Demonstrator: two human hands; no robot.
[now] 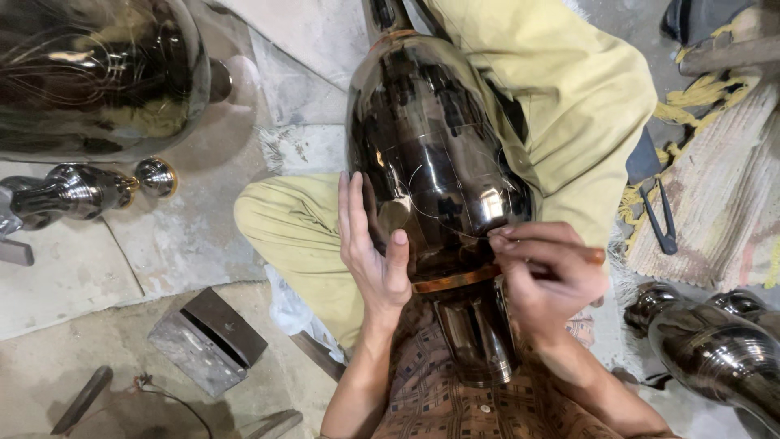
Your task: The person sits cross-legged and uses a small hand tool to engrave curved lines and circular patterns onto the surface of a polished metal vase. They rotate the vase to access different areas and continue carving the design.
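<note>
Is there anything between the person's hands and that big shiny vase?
Nothing visible. The left hand lies flat against the dark shiny vase, and the right hand presses a thin tool to its side near the copper band.

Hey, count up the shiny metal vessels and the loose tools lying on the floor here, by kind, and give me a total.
Shiny dark metal vessels: 4 (one in the lap under the left hand and right hand, one top left, one at left, one lower right)
Metal blocks: 1
Black pliers: 1
Total: 6
</note>
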